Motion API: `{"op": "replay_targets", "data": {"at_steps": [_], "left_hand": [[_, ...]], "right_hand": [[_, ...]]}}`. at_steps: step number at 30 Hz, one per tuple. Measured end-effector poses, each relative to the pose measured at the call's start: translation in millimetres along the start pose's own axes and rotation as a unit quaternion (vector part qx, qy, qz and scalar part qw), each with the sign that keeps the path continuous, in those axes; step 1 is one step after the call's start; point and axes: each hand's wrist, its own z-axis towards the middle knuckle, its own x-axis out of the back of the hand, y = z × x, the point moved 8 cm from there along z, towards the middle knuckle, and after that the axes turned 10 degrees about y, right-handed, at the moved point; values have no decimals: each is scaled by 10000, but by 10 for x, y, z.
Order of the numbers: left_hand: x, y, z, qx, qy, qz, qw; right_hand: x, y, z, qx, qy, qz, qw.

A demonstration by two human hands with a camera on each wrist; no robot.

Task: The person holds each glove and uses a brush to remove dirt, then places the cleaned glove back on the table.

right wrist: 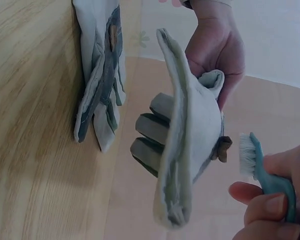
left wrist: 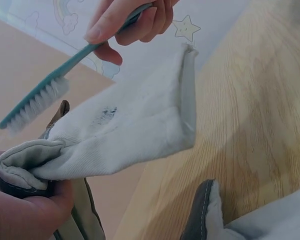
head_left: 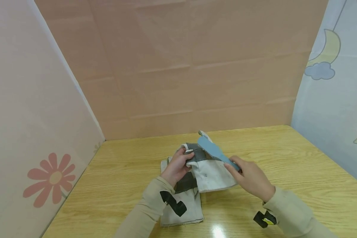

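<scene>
My left hand (head_left: 177, 165) pinches a work glove (head_left: 215, 173) between thumb and fingers and holds it above the table. This glove is off-white with dark grey patches; its cuff points to the right, and a dark smudge (left wrist: 106, 116) shows on the white cloth. My right hand (head_left: 251, 177) grips the handle of a blue scrubbing brush (head_left: 212, 148) with white bristles (left wrist: 37, 105). In the left wrist view the bristles face down, just above the glove and apart from it. A second glove (head_left: 181, 208) of the same kind lies flat on the table, partly hidden under my left hand.
The wood-grain table (head_left: 113, 191) runs back to a plain peach-coloured wall sheet (head_left: 178, 72). Pale printed sheets stand on both sides, with a flower (head_left: 55, 178) at left and a moon (head_left: 330, 48) at right. Dark straps with small mounts sit on both sleeves.
</scene>
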Motion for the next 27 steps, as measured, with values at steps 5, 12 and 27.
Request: {"op": "replay_targets", "data": {"at_steps": [5,12,27], "left_hand": [[-4,-7,5,30,31,-35,10000],[38,7,1,46,128,-127,9998],[42,12,1,34,96,-32,9999]], "right_hand": [[-39,-14,-2,-19,-57,-101,9999],[-33,59,-24,-230,-233,-171,9993],[22,125,-76,-255,-189,-234,9992]]}}
